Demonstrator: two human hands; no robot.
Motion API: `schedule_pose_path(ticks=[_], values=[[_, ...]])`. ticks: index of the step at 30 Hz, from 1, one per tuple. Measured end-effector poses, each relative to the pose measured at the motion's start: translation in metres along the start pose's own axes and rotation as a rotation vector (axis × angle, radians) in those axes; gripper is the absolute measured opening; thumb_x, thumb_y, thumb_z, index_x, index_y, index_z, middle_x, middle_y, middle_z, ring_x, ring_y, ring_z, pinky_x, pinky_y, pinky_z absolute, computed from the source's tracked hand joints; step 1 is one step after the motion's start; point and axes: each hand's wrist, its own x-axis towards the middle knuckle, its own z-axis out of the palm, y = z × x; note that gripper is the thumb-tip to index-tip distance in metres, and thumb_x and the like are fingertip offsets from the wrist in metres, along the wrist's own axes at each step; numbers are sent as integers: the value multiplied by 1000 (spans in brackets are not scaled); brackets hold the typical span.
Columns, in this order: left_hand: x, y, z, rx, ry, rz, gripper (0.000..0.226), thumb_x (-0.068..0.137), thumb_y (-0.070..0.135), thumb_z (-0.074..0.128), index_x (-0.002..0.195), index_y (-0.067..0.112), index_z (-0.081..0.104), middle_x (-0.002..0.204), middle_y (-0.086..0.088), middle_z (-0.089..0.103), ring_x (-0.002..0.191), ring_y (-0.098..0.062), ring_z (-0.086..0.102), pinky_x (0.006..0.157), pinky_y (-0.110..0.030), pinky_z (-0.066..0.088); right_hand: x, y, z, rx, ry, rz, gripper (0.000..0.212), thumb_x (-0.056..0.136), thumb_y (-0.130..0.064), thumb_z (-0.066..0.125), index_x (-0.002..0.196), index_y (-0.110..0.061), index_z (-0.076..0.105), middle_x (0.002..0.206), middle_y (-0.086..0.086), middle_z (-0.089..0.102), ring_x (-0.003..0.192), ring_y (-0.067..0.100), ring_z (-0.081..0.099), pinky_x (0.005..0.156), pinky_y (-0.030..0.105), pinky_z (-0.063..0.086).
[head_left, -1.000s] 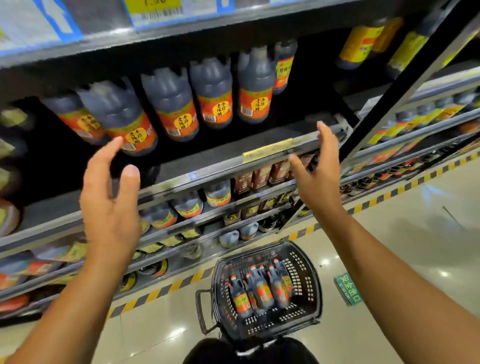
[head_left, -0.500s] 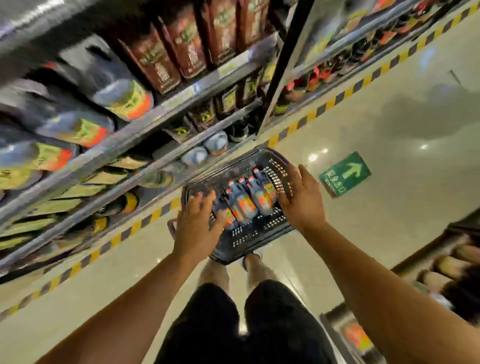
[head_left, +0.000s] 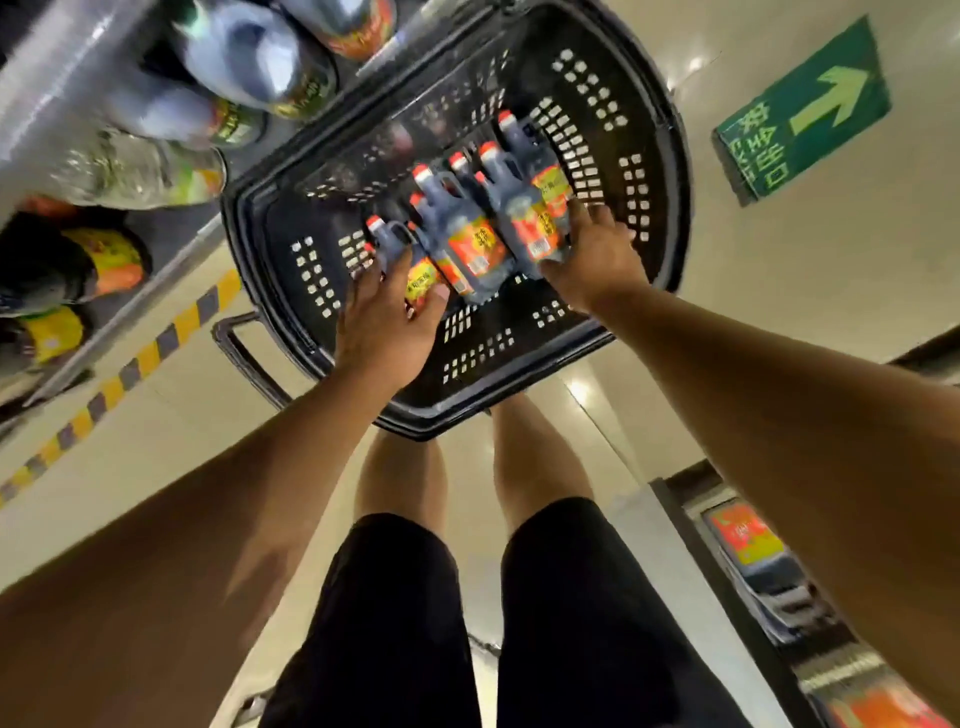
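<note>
Down on the floor (head_left: 779, 291) stood a black basket (head_left: 670, 171), and both arms reached into it. Four dark bottles with red caps and orange labels lay side by side on its bottom, caps pointing away from the person. The left grip (head_left: 387, 327) was closed round the lower end of the left bottle (head_left: 395, 241), thumb on one side and fingers on the other. The right grip (head_left: 597, 260) held the base of the right bottle (head_left: 535, 228) the same way, with fingertips over its far edge and thumb near its label; blur made the exact finger positions hard to read. Between the two held bottles lay the middle bottle (head_left: 470, 244), touching both. A fourth bottle (head_left: 550, 182) lay just beyond the right one, against it.

The basket's handle (head_left: 244, 358) hung folded down at its left side. To the left ran a shelf (head_left: 47, 88) stocked with larger bottles, and yellow-and-black tape (head_left: 135, 364) marked the floor along its foot. A green sign (head_left: 802, 111) with an arrow was stuck to the floor, well apart from the basket on the right. Two bare legs in black shorts (head_left: 571, 613) stood just behind the basket.
</note>
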Motion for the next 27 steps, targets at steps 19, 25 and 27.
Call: schedule_pose_path(ticks=[19,25,27], values=[[218,29,161,-937,146,-576,110,50,58,96,138,5,55,133,-12,69,114,-28,72,96,-46,62,155,30,101,315,-115,73,83,72,-44,85,143,-20,51,137,10,64,125,28,63,109,43,52],[185,-2,130,-888,41,-513,78,35,49,99,104,16,79,95,-6,82,79,-27,81,74,-53,68,159,25,106,254,-1,69,84,73,-42,91,142,-19,50,139,8,56,133,30,52,108,39,45],[157,-10,107,-854,27,-370,63,49,38,97,105,14,79,98,-6,82,84,-26,81,77,-49,68,160,17,107,205,-16,107,95,63,-54,90,142,-18,52,139,10,55,135,33,50,113,42,45]])
